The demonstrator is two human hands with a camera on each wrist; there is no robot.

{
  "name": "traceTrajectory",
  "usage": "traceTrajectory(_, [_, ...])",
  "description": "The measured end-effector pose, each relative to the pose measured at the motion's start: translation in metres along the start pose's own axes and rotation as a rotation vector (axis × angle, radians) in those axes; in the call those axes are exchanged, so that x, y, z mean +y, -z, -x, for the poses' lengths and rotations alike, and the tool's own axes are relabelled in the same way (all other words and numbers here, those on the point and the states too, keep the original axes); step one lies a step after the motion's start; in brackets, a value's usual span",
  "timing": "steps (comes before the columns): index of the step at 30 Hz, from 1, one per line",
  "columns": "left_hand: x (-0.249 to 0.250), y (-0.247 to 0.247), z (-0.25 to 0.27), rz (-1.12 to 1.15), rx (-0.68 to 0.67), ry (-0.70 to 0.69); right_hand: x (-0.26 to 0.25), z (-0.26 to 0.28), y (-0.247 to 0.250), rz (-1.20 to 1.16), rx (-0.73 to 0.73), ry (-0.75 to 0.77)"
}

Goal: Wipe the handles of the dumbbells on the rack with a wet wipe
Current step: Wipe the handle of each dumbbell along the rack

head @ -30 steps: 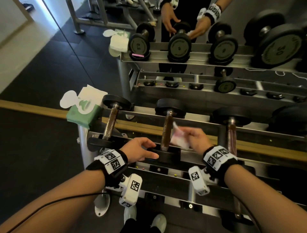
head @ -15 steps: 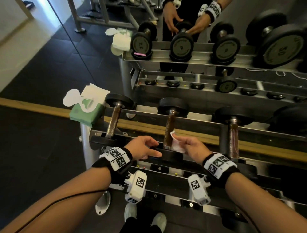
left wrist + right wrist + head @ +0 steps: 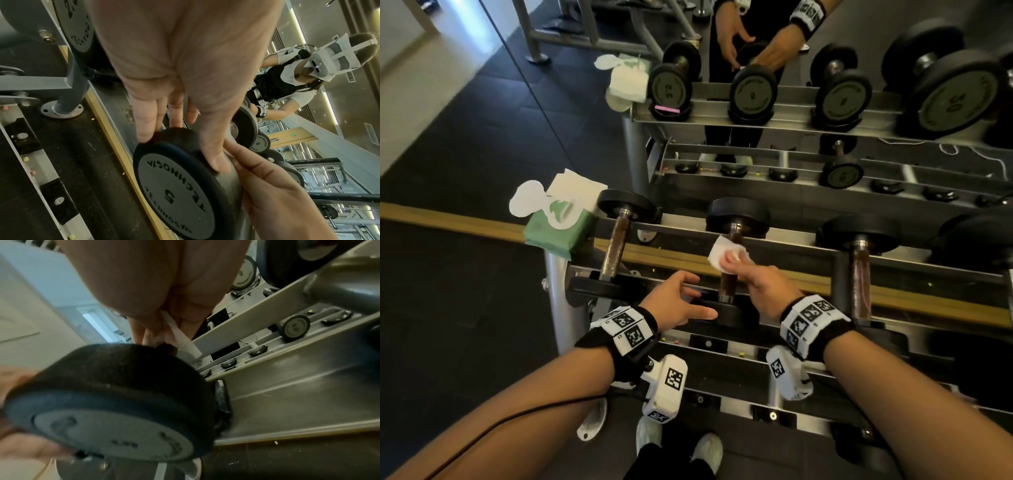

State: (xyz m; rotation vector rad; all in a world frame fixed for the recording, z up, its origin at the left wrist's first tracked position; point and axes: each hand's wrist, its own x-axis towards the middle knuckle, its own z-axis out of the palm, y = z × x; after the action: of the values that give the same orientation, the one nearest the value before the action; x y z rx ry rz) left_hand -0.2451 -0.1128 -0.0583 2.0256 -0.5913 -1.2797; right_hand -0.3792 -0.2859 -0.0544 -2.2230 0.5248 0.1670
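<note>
White wet wipe | wrapped on dumbbell handle | under right hand grip

Right wrist view blurred; near weight plate hides handle; wet wipe mostly behind fingers.

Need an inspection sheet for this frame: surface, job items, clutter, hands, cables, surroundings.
Surface: steel dumbbell rack, top tier holding dumbbells on cradles.
Job's things: wet wipe wrapped on the middle dumbbell handle; left dumbbell handle and right dumbbell handle bare.
Clutter: green wipe pack, flap open, on the rack's left end.
Hands: right hand pinches the wipe; left hand rests fingers on the near weight head.
Cables: black cable along the left forearm.
Surroundings: mirror behind the rack; dark rubber floor.
</note>
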Motion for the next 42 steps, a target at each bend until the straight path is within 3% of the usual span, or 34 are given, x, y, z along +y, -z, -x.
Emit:
traceTrajectory(3, [-0.004,-0.002,0.001,0.010,0.036,0.003,0.001,0.012,-0.006,-0.490,-0.008,-0.110])
traceTrajectory(4, [-0.004,-0.002,0.001,0.015,0.041,0.003,-0.002,0.014,-0.007,-0.509,-0.001,-0.153])
traceTrajectory(6, [-0.004,-0.002,0.002,0.035,0.041,0.009,-0.005,0.022,-0.004,-0.422,-0.060,-0.170])
traceTrajectory(8, [-0.004,-0.002,0.003,0.044,0.044,0.014,-0.003,0.026,-0.003,-0.124,-0.050,-0.108])
traceTrajectory(11, [-0.002,-0.003,0.005,0.049,0.052,0.015,-0.002,0.031,-0.002,-0.132,-0.088,-0.211])
traceTrajectory(14, [-0.001,-0.004,0.008,0.061,0.061,0.007,0.000,0.032,0.007,-0.154,-0.081,-0.215])
traceTrajectory(16, [-0.003,-0.005,0.011,0.067,0.070,0.004,-0.002,0.027,0.014,-0.375,0.003,-0.193])
traceTrajectory(18, [-0.006,-0.007,0.012,0.069,0.074,0.002,-0.004,0.019,0.020,-0.546,0.185,-0.141])
traceTrajectory(21, [-0.007,-0.008,0.013,0.077,0.080,0.008,-0.008,0.004,0.028,-0.303,0.350,-0.011])
traceTrajectory(23, [-0.006,-0.007,0.013,0.075,0.081,0.011,-0.006,-0.004,0.025,-0.025,0.305,0.029])
traceTrajectory(26, [-0.005,-0.007,0.014,0.082,0.080,0.017,0.002,-0.003,0.014,0.284,0.111,-0.059])
traceTrajectory(31, [-0.004,-0.007,0.018,0.099,0.085,0.016,0.001,0.015,0.003,0.018,0.007,-0.099])
traceTrajectory(35, [-0.002,-0.008,0.019,0.107,0.093,0.021,-0.004,0.026,0.000,-0.049,-0.056,-0.131])
traceTrajectory(39, [-0.001,-0.008,0.020,0.092,0.100,0.017,0.000,0.034,-0.005,-0.167,-0.057,-0.196])
traceTrajectory(42, [-0.001,-0.008,0.021,0.100,0.091,0.016,-0.001,0.031,0.002,-0.404,-0.021,-0.170])
